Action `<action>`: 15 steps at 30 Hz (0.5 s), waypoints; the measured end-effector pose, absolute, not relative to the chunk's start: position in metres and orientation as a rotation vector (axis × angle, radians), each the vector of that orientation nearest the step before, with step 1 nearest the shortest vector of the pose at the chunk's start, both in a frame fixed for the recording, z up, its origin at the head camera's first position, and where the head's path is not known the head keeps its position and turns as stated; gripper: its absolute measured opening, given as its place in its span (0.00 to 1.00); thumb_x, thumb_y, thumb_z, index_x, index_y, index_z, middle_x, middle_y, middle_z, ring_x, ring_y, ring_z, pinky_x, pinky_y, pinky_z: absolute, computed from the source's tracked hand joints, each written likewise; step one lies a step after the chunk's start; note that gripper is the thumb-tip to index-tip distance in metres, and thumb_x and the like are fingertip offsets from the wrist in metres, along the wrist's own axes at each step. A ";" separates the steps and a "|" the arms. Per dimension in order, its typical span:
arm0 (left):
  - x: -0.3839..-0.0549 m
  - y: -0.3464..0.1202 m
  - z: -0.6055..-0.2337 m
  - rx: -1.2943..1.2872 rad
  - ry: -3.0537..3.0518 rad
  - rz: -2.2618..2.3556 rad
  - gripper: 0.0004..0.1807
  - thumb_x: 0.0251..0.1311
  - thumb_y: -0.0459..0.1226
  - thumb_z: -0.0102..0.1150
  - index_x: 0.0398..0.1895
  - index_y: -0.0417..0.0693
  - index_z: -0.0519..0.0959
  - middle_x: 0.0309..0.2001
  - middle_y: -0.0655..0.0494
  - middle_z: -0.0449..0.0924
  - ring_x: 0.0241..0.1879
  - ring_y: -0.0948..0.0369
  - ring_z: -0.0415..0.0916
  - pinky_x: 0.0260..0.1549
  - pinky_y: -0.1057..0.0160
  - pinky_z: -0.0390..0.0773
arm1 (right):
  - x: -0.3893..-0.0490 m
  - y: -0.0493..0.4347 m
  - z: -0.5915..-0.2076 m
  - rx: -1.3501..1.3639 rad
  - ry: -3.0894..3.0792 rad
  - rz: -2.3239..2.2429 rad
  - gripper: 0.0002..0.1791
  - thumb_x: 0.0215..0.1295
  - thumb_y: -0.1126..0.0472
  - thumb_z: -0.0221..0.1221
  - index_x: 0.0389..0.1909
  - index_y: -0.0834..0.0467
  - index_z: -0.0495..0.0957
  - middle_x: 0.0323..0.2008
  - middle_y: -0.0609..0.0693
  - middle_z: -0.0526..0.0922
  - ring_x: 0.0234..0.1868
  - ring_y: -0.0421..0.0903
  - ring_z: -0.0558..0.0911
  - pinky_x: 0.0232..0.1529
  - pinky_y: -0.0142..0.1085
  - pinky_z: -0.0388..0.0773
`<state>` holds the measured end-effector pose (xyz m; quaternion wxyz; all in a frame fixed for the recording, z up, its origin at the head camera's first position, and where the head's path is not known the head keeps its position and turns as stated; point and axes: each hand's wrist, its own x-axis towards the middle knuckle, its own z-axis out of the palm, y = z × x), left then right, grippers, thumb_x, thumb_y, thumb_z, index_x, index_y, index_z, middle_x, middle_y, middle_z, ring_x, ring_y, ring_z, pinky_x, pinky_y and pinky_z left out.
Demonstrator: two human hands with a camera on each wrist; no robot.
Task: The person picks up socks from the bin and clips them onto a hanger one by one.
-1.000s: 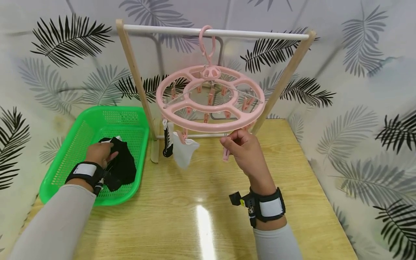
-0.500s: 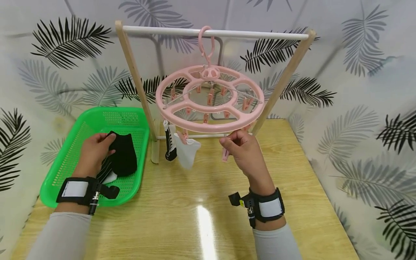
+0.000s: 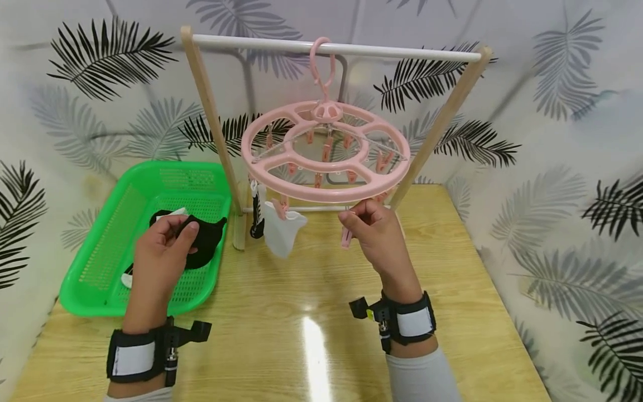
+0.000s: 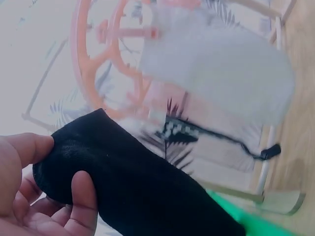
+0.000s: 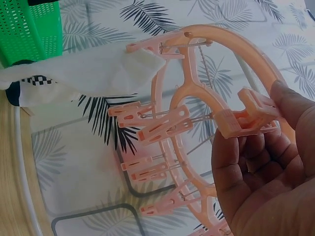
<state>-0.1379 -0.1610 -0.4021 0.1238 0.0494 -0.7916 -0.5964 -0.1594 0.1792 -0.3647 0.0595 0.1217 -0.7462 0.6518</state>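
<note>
My left hand (image 3: 163,254) pinches a black sock (image 3: 205,245) between thumb and fingers, over the right part of the green basket (image 3: 82,251). In the left wrist view the black sock (image 4: 133,172) slants down away from the fingertips. Under the front rim of a round pink clip hanger (image 3: 321,194), my right hand (image 3: 382,237) holds one pink clothespin (image 3: 346,238). The right wrist view shows that clothespin (image 5: 246,115) between thumb and fingers. A white sock (image 3: 282,231) and a black-and-white sock (image 3: 257,212) hang at the hanger's front left.
The hanger hooks over a white rod (image 3: 392,51) between wooden posts (image 3: 208,100). Several other clothespins (image 5: 162,125) dangle from its rings. More black and white pieces (image 3: 128,277) lie in the basket. A wooden table (image 3: 271,329) lies beneath, with leaf-patterned cloth (image 3: 552,195) behind.
My left hand has come up out of the basket with the black sock and moved right. The right hand stays in place on its clothespin. The white sock sways slightly.
</note>
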 end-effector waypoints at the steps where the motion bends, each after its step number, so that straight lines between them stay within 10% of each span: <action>1: -0.133 -0.156 -0.402 0.142 -2.298 -1.744 0.18 0.70 0.41 0.57 0.55 0.36 0.77 0.42 0.65 0.78 0.37 0.68 0.80 0.35 0.71 0.80 | -0.159 0.179 -0.364 0.370 -2.253 1.983 0.09 0.70 0.64 0.60 0.32 0.66 0.74 0.22 0.56 0.77 0.21 0.46 0.79 0.32 0.36 0.81; 15: -0.117 -0.095 -0.411 -0.166 -2.298 -1.576 0.08 0.69 0.35 0.59 0.45 0.39 0.80 0.37 0.48 0.82 0.27 0.64 0.71 0.26 0.71 0.69 | -0.156 0.178 -0.364 0.358 -2.206 2.019 0.09 0.72 0.64 0.58 0.33 0.66 0.74 0.24 0.56 0.77 0.21 0.45 0.79 0.32 0.36 0.82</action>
